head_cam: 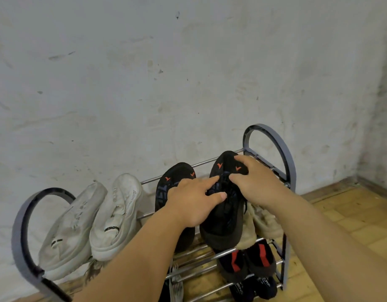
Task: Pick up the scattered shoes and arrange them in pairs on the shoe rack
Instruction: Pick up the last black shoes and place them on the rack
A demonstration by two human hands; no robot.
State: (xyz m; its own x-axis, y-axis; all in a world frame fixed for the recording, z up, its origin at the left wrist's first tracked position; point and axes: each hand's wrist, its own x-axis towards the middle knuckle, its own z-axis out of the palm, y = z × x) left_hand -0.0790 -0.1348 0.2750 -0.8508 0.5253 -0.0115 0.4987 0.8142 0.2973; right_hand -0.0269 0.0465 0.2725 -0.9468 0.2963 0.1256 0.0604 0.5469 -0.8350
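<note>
A grey metal shoe rack stands against the wall. On its top shelf two white sneakers lie side by side at the left. To their right sit two black shoes with orange marks: one partly under my left arm, the other at the right. My left hand rests on the right black shoe's inner side with fingers stretched. Curled fingers of my right hand grip that shoe's upper near the toe. A beige shoe lies beneath my right forearm.
Lower shelves hold black shoes with red stripes and dark shoes with white lettering. A stained white wall rises right behind the rack. Yellow-brown tiled floor stretches to the right, toward a corner.
</note>
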